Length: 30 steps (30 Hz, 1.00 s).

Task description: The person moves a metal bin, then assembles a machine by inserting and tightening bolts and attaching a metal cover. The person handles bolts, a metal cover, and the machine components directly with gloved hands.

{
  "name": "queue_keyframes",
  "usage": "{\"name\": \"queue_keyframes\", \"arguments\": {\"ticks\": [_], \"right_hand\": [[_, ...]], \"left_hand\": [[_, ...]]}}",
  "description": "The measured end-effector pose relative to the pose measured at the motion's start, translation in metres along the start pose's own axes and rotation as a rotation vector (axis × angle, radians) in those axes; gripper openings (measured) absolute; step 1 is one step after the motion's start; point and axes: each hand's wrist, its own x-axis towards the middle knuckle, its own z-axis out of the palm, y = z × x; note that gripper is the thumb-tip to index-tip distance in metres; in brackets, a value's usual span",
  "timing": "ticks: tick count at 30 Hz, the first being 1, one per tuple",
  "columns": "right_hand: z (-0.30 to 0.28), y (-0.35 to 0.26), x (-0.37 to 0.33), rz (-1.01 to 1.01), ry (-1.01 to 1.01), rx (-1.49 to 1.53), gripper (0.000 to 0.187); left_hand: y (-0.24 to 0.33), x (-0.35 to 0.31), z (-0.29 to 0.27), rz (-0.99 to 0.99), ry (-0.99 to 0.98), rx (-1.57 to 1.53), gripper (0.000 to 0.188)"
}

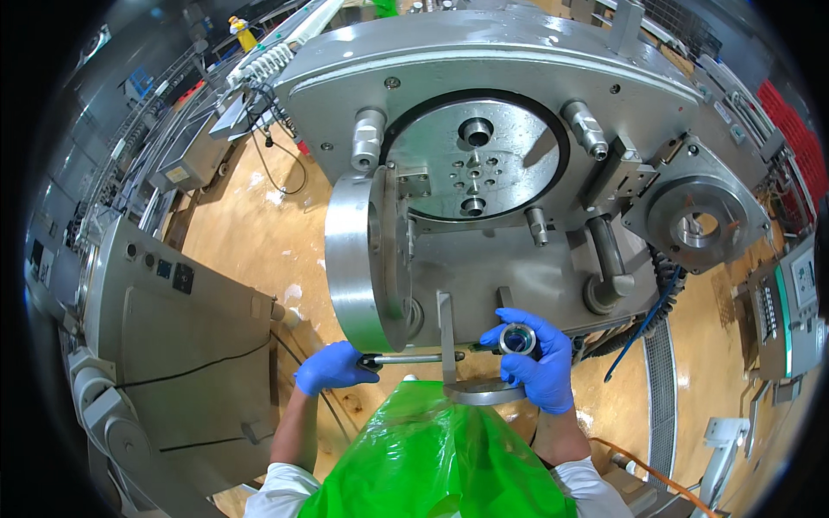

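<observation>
My left hand (335, 369), in a blue glove, is closed around the black grip of a straight metal bar tool (410, 357), which looks like a wrench handle. The bar runs level to the right, reaching an upright steel bracket (446, 332). In my gloved right hand (544, 358) is a round, hollow metal fitting (518, 339), its open end facing up. Thumb and fingers wrap its sides. Whether the bar joins the fitting cannot be made out. A curved steel plate (488, 394) lies just below, at the bracket's foot, close to my green apron.
Ahead stands a large steel machine with a round bored plate (475, 155). Its thick round door (354, 259) hangs open at left; a flanged ring (698, 224) juts out at right. A steel cabinet (190, 328) stands left, a control panel (790, 302) right. An orange hose (656, 473) crosses the floor.
</observation>
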Motion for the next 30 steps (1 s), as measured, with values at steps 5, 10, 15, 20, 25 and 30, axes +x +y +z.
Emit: {"name": "queue_keyframes", "arguments": {"ticks": [5,10,15,20,25,30], "right_hand": [[0.005,0.003,0.002,-0.022,0.155,0.039,0.053],[0.009,0.004,0.005,-0.067,0.276,0.025,0.048],[0.002,0.014,0.011,-0.033,0.368,0.151,0.049],[-0.02,0.031,0.011,-0.017,0.205,0.441,0.044],[-0.013,0.027,0.011,0.105,0.271,0.505,0.038],[-0.017,0.028,0.011,0.115,0.202,0.563,0.033]], "left_hand": [[-0.008,0.005,-0.009,0.048,-0.099,-0.035,0.044],[-0.007,0.001,-0.016,0.035,-0.063,-0.243,0.056],[-0.026,-0.001,-0.013,0.081,-0.012,-0.343,0.062],[-0.021,-0.007,-0.02,0.102,0.009,-0.267,0.055],[-0.014,-0.003,-0.012,0.174,-0.05,-0.268,0.048],[-0.037,-0.006,0.014,0.092,0.021,-0.485,0.055]]}}
